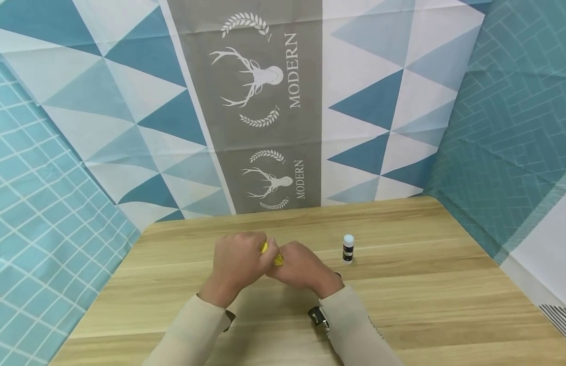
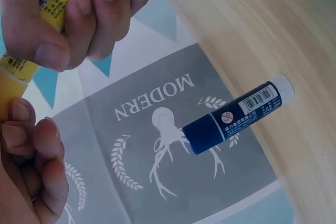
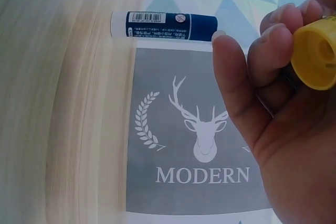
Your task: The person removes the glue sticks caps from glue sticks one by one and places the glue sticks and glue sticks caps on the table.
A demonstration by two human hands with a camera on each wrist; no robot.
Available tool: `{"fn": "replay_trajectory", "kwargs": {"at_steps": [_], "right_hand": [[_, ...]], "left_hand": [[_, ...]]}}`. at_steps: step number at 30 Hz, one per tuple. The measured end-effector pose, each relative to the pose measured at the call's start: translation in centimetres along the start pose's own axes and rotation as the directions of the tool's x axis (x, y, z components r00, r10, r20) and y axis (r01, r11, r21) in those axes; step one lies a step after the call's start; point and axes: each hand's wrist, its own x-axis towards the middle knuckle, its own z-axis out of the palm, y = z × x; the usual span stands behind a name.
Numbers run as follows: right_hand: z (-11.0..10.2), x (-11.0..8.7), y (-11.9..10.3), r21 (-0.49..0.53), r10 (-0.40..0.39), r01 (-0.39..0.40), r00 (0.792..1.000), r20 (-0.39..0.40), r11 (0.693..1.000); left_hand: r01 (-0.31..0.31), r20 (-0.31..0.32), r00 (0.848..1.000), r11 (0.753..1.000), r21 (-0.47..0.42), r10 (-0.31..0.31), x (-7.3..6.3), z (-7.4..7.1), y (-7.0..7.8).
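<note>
Gripping yellow stick (image 2: 55,10), L hand (image 1: 239,256) + R hand (image 1: 301,267); blue tube (image 2: 236,115) upright to R; side edges of tbl (image 1: 429,300) well off

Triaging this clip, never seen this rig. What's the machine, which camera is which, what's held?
There's no machine: these are a person's bare left hand and right hand. The widest picture comes from a camera worn on the head, looking forward and down. The other two come from cameras on the left and right wrists, each close to its own hand; lettering appears upside down in the left one.

Both hands grip one yellow tube. A second tube, with a dark blue label, stands upright on the wood-look table, right of the hands in the head view. Behind is a patterned backdrop reading "MODERN".
</note>
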Motion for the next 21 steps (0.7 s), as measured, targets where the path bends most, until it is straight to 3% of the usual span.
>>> {"fn": "replay_trajectory", "kwargs": {"at_steps": [6,11,14,21], "right_hand": [[0.1,0.0,0.3,-0.008,0.012,-0.012,1.0,-0.008,1.0],[0.7,-0.2,1.3,0.028,0.164,-0.164,0.986,-0.008,0.986],[0.8,-0.5,2.1,0.04,0.239,-0.239,0.971,-0.007,0.97],[0.5,-0.4,2.7,-0.002,0.254,-0.254,0.967,-0.008,0.967]], "left_hand": [[-0.013,-0.023,1.0,1.0,0.021,0.014,0.4,-0.5,-0.6],[0.094,-0.116,0.989,0.995,0.023,-0.091,1.1,-2.8,-2.9],[0.103,-0.162,0.982,0.995,0.013,-0.099,1.4,-3.8,-3.8],[0.097,-0.121,0.988,0.995,0.0,-0.096,0.7,-3.4,-3.9]]}}
